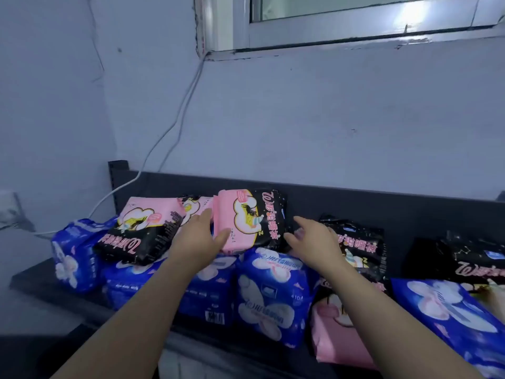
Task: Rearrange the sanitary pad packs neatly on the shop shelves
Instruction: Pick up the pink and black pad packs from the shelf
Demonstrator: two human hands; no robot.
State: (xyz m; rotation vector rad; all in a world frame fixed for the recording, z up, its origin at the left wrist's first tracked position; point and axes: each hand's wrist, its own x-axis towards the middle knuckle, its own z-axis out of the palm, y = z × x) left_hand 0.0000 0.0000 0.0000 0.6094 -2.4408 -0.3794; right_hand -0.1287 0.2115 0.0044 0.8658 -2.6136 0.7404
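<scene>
A pink and black pad pack (250,218) lies on top of blue packs (272,294) on the dark top shelf (35,280). My left hand (198,236) is at its left end, thumb on its front and fingers behind it, gripping it. My right hand (314,237) is just to its right, fingers spread, touching or nearly touching its black end. Another pink and black pack (142,231) lies tilted to the left. More black packs (360,250) and a pink one (336,337) lie to the right.
A dark back panel (355,199) runs behind the shelf. White cables (175,127) hang down the blue-grey wall to a socket (11,206) at left. A window frame (355,28) sits above. A blue pack (448,318) lies at far right.
</scene>
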